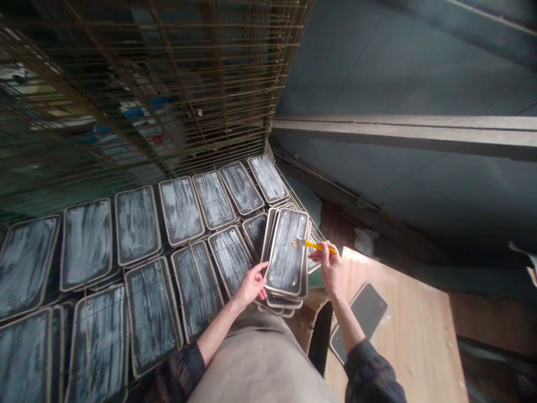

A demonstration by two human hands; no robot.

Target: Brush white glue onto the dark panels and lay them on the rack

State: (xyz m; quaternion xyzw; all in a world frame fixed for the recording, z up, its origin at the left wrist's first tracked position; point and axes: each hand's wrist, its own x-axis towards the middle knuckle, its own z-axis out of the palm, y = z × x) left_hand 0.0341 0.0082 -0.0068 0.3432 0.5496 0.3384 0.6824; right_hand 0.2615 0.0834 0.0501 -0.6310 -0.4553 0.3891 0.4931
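Two bare hands at work over a lap covered by a beige apron (264, 358). Left hand (251, 284) clamped on the near left edge of a stack of panels (285, 263), thumb on top, fingers curled underneath; stack tilted up toward the camera, at least four layers showing at the lower edge, exact count impossible to tell. Top panel (287, 249) dark, framed in a pale rim, streaked with white. Right hand (329, 267) closed around one yellow-handled brush (312, 244), fingers pinched together on the handle, bristles touching the upper right part of the top panel, just left of the fingertips. On the wire rack (176, 101) beyond and to the left, about fourteen more white-streaked panels (180, 210) laid flat in two rows: roughly seven in the far row, roughly seven in the near row, some partly overlapped or cut off by the picture edge, so count approximate. To the right, one wooden table (403, 336) with one dark uncoated panel (361, 319) lying flat on it, well apart from the brush, just beside the right forearm. Dark sleeves on both forearms.
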